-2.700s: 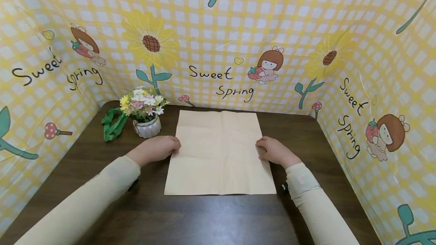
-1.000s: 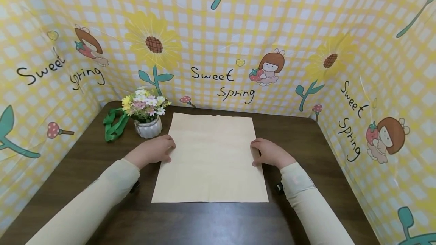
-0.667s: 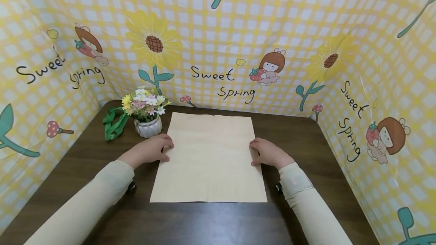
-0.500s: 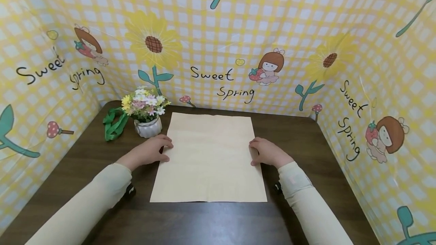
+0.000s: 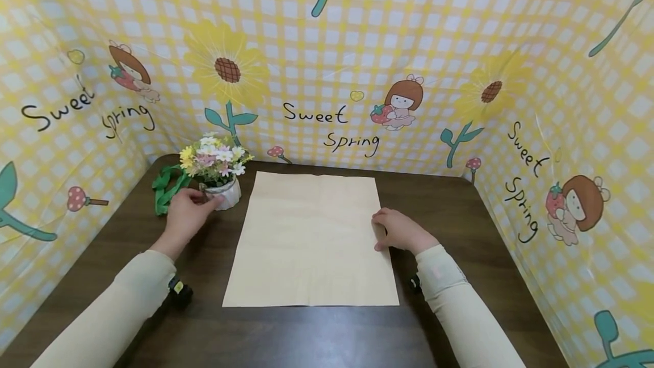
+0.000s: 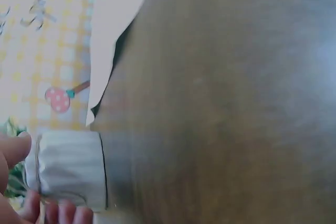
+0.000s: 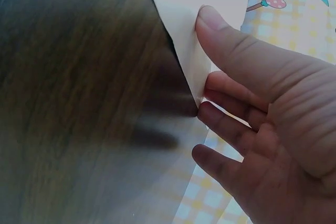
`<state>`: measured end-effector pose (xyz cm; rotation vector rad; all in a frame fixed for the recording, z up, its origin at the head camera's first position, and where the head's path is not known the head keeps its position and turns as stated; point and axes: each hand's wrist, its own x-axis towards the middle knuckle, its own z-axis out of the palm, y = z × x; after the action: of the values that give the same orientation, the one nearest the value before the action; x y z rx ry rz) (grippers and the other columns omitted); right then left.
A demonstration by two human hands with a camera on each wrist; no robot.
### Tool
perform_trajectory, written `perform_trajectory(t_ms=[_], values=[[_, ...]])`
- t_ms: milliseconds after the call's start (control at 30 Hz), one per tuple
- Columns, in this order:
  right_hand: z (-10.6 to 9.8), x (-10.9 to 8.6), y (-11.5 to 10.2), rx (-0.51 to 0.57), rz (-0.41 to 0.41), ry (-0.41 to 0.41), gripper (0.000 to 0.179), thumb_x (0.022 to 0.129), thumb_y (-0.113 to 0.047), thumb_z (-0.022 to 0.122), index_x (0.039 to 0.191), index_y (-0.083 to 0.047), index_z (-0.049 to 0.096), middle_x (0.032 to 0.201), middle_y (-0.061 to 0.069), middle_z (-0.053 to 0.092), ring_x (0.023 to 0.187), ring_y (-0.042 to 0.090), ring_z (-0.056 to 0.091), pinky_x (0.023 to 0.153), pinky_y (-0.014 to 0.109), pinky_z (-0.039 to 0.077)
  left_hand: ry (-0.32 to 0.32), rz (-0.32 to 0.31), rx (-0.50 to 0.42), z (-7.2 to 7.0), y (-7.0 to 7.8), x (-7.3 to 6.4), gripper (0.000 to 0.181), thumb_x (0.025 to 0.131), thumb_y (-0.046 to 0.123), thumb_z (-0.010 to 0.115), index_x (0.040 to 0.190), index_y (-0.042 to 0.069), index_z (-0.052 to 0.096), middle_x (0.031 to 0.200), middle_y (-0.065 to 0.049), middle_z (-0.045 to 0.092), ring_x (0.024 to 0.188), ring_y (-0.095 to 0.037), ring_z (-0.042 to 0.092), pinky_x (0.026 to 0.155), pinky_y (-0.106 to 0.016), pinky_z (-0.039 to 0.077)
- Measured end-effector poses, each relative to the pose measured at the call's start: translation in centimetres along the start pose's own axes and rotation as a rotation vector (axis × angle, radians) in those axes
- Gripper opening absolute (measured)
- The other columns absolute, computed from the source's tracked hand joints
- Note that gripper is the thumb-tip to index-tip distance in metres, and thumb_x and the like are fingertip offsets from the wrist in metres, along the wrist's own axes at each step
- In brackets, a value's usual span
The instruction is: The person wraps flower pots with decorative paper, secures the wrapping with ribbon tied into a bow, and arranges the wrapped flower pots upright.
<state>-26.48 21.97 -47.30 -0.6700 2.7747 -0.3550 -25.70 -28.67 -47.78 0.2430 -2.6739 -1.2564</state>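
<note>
A sheet of cream paper [image 5: 311, 243] lies flat on the dark wooden table, with faint creases. My left hand [image 5: 189, 214] is at the left side of a white flowerpot [image 5: 232, 193] holding artificial flowers [image 5: 214, 155]. Its thumb crosses the pot's front in the head view, the fingers stand apart by the pot's side, and a firm grip is not visible. In the left wrist view, a thin cord circles the pot [image 6: 73, 166] near its rim. My right hand [image 5: 403, 229] rests on the paper's right edge, thumb and fingertips touching it, fingers loosely spread.
A bundle of green ribbon [image 5: 166, 186] lies left of the flowerpot, near the table's back left corner. Yellow checked cloth [image 5: 327, 61] walls the table [image 5: 327, 337] at the back and both sides. Bare tabletop shows in front of the paper.
The paper shifted left and nearer, then stayed put. My left hand has since left the paper's left edge and moved left to the flowerpot. My right hand stays at the right edge.
</note>
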Motion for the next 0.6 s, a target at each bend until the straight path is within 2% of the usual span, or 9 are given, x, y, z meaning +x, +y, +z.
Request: perform_trajectory(t_ms=[100,233,333,433,600], values=[[0.1,0.0,0.0,0.006,0.006,0.0,0.069,0.083,-0.028,0.087,0.141,-0.002,0.059,0.149,0.014,0.052,0.139,0.034,0.048,0.113,0.046,0.041,-0.029,-0.117,-0.143,-0.1,-0.8,1.0,0.103,0.092,0.055,0.071,0.156,-0.007,0.02,0.156,-0.033,0.026,0.138,-0.048,0.035,0.104,-0.058,0.042],[0.2,0.0,0.2,0.017,0.012,0.001,0.068,0.083,-0.027,0.087,0.14,-0.003,0.06,0.149,0.013,0.052,0.139,0.033,0.048,0.114,0.046,0.041,-0.116,-0.15,-0.288,0.6,-1.5,2.6,0.12,0.09,0.054,0.073,0.161,0.005,-0.01,0.167,-0.026,-0.001,0.154,-0.045,0.008,0.12,-0.061,0.024],[0.3,0.0,0.3,0.023,0.011,0.005,0.068,0.083,-0.027,0.088,0.14,-0.003,0.06,0.149,0.013,0.052,0.139,0.033,0.048,0.114,0.046,0.041,-0.181,-0.138,-0.364,1.1,-1.6,3.4,0.121,0.09,0.05,0.075,0.161,0.014,-0.016,0.169,-0.02,-0.007,0.156,-0.041,0.002,0.123,-0.059,0.018],[0.3,-0.1,0.3,0.029,0.013,0.004,0.068,0.083,-0.026,0.088,0.14,-0.003,0.06,0.15,0.013,0.052,0.14,0.033,0.047,0.114,0.046,0.041,-0.21,-0.11,-0.418,1.4,-1.6,3.9,0.119,0.091,0.041,0.078,0.161,0.019,-0.016,0.17,-0.015,-0.008,0.157,-0.038,0.001,0.124,-0.057,0.015],[0.1,-0.1,0.4,0.044,0.018,0.002,0.068,0.083,-0.027,0.088,0.14,-0.004,0.06,0.15,0.013,0.051,0.14,0.033,0.047,0.113,0.046,0.041,-0.214,-0.074,-0.406,1.8,-1.7,4.5,0.119,0.09,0.032,0.081,0.162,0.019,-0.014,0.171,-0.015,-0.004,0.157,-0.037,0.004,0.125,-0.055,0.015]])
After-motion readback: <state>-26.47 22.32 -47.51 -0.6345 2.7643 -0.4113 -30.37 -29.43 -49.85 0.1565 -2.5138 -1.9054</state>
